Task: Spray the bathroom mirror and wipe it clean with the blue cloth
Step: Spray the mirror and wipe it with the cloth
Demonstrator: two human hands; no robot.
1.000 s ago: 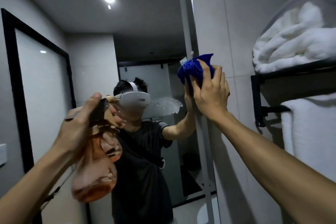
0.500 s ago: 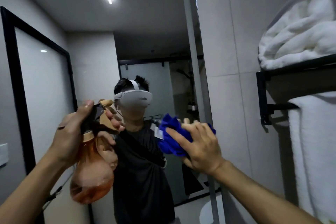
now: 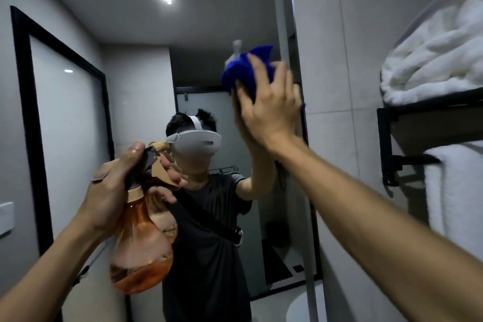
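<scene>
The bathroom mirror (image 3: 136,81) fills the wall ahead, with a rounded frame edge at its right. My right hand (image 3: 269,115) presses a bunched blue cloth (image 3: 243,70) flat against the glass near the mirror's upper right. My left hand (image 3: 112,188) grips the neck and trigger of an orange translucent spray bottle (image 3: 141,251), held upright in front of the lower left of the mirror, with liquid in its base. The reflection shows a person with a headset and both arms raised.
A black wall rack (image 3: 418,123) at the right holds rolled white towels (image 3: 433,52), with another white towel (image 3: 454,191) hanging on the bar below. Grey tiled wall (image 3: 339,60) lies between mirror and rack. A white switch plate (image 3: 6,217) is at far left.
My right hand swept the blue cloth down from the upper right to mid-height, then back up to the upper right of the mirror. The spray patch seen earlier is gone. The bottle stayed put.
</scene>
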